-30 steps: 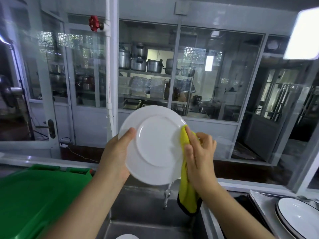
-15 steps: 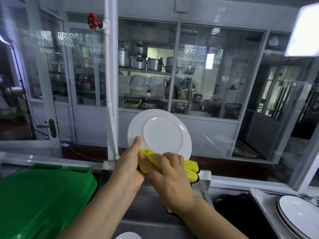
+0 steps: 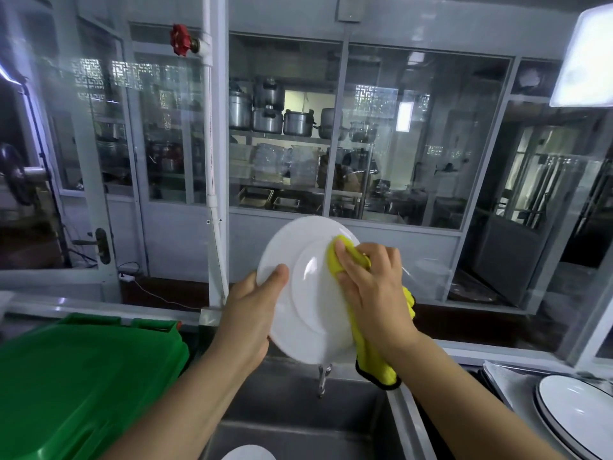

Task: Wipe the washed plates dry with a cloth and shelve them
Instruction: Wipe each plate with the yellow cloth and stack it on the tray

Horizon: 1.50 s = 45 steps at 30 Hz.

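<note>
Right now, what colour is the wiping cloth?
Yellow cloth with a dark edge, seen in the head view.

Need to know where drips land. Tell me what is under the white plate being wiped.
Under the white plate lies the steel sink, with a tap just below its rim and another plate's edge at the bottom. The plate hides the tap's top.

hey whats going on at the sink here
A person is drying a white plate over the steel sink. The left hand grips its edge, thumb on the face, while the right hand presses a yellow cloth against its upper right. More plates sit stacked at the right, beside the sink.
</note>
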{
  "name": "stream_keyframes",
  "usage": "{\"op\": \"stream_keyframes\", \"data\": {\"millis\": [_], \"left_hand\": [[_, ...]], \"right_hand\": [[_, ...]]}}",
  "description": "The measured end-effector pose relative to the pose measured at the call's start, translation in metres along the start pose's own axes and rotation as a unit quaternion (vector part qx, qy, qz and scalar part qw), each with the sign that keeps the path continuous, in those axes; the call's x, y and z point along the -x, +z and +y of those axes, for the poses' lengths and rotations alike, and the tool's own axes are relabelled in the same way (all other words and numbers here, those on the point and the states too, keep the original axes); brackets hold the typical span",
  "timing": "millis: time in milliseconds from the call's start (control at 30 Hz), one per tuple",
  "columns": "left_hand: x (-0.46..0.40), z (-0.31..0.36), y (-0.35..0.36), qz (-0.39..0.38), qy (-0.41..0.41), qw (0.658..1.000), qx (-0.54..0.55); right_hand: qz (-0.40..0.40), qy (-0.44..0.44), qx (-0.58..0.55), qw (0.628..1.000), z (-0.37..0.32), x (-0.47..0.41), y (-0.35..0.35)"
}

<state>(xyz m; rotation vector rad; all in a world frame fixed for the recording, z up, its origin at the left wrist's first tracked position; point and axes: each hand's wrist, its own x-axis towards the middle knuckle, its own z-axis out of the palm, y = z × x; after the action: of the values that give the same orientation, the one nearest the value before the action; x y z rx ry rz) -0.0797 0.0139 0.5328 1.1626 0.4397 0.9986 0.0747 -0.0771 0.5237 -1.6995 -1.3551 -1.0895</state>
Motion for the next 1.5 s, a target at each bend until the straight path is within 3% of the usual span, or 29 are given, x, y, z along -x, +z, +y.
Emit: {"op": "stream_keyframes", "data": {"millis": [267, 467, 633, 800, 933, 1100, 1233, 1400, 1500], "left_hand": [[-0.006, 0.004, -0.006, 0.018, 0.010, 0.999, -0.025], [-0.014, 0.011, -0.027, 0.027, 0.005, 0.999, -0.015], [-0.015, 0.015, -0.043, -0.001, 0.025, 0.999, -0.044], [-0.009, 0.005, -0.046, -0.092, 0.009, 0.988, -0.123], [-0.013, 0.005, -0.064, -0.119, 0.007, 0.984, -0.129], [-0.017, 0.009, -0.079, -0.110, 0.000, 0.989, -0.096], [-0.022, 0.006, -0.076, -0.074, -0.017, 0.996, -0.037], [-0.027, -0.009, -0.055, -0.058, -0.048, 0.997, 0.027], [-0.024, -0.022, -0.035, -0.070, -0.070, 0.994, 0.051]], "right_hand": [[-0.031, -0.088, -0.059, 0.994, -0.043, 0.006, 0.013], [-0.085, -0.163, -0.052, 0.982, -0.036, 0.037, 0.015], [-0.040, -0.049, -0.078, 0.995, -0.030, 0.009, 0.010], [-0.041, -0.064, -0.102, 0.992, -0.071, -0.031, 0.025], [-0.042, -0.014, -0.126, 0.991, -0.070, -0.028, 0.039], [-0.063, 0.143, -0.130, 0.979, -0.049, -0.012, 0.039], [-0.072, 0.267, -0.160, 0.948, -0.041, 0.017, 0.032], [-0.064, 0.336, -0.177, 0.923, -0.039, 0.064, 0.013], [-0.063, 0.364, -0.122, 0.921, -0.030, 0.091, -0.008]]}}
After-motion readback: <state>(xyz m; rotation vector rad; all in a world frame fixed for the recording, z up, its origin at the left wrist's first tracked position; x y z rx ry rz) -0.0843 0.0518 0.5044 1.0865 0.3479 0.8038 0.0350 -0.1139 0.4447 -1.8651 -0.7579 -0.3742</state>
